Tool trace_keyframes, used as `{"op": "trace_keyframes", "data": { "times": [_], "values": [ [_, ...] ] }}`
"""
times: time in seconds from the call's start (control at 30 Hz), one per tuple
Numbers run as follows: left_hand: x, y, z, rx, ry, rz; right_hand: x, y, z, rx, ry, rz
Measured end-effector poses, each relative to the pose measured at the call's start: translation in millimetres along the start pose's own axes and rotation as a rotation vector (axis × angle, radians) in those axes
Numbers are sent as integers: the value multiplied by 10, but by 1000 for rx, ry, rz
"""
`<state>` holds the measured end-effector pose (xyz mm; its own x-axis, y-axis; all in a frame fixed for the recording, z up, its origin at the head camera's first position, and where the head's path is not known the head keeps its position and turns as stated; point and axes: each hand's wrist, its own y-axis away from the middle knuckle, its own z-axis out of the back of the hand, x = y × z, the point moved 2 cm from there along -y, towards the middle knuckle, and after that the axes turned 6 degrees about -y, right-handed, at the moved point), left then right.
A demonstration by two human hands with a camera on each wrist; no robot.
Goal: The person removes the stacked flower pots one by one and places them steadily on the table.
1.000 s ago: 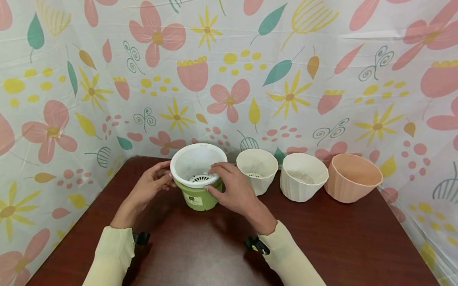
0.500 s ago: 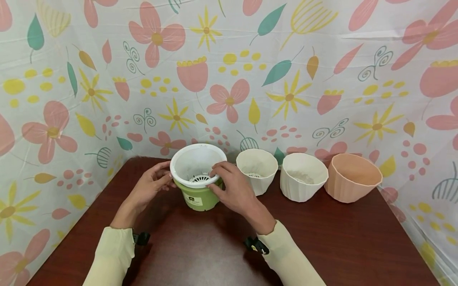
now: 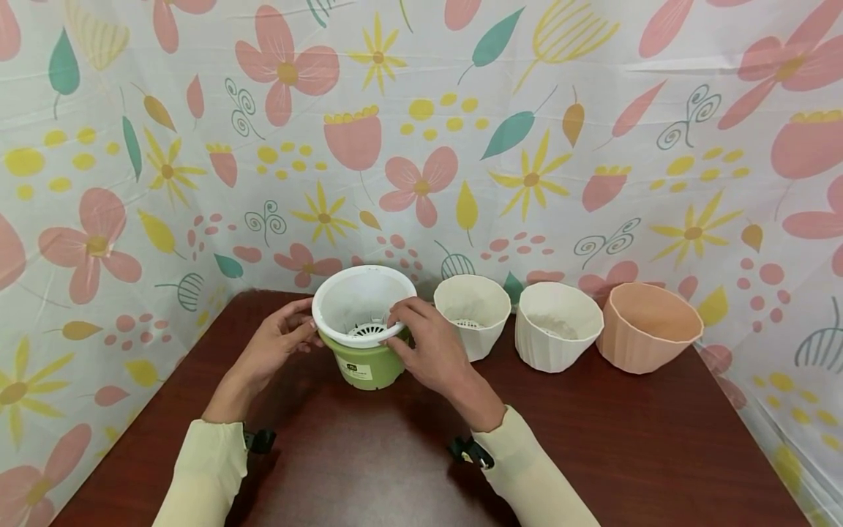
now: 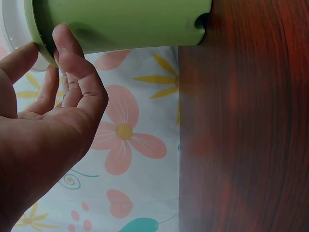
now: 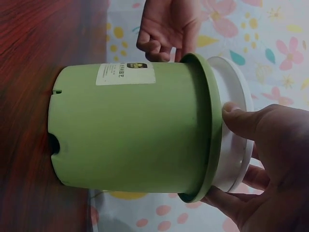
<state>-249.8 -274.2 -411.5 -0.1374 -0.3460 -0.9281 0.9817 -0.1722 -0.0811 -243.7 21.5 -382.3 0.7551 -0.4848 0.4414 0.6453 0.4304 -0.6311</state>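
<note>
A green flowerpot (image 3: 372,364) with a pale label (image 5: 126,74) stands upright on the table. Nested in its mouth is a white flowerpot (image 3: 365,282) with a slotted bottom, its rim rising above the green one. My right hand (image 3: 431,345) pinches the white rim at the near right, thumb outside and fingertips over the inside. One lower finger of that hand reaches the green rim in the right wrist view. At the left side, my left hand (image 3: 279,335) curls its fingers against the rims and the green wall (image 4: 135,24).
To the right stand two cream faceted flowerpots (image 3: 473,293) (image 3: 560,351) and a peach one (image 3: 648,348) in a row along the back. The dark wooden table (image 3: 369,461) meets a flowered cloth (image 3: 421,95) behind and at the sides.
</note>
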Motion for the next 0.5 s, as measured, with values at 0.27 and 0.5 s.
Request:
{"op": "trace_keyframes", "data": {
  "times": [0.27, 0.5],
  "values": [
    [7, -4, -6, -3, 8, 4, -13, -2, -11, -11, -34, 11],
    [25, -17, -6, 0, -2, 14, -17, -14, -1, -42, -53, 40]
  ]
}}
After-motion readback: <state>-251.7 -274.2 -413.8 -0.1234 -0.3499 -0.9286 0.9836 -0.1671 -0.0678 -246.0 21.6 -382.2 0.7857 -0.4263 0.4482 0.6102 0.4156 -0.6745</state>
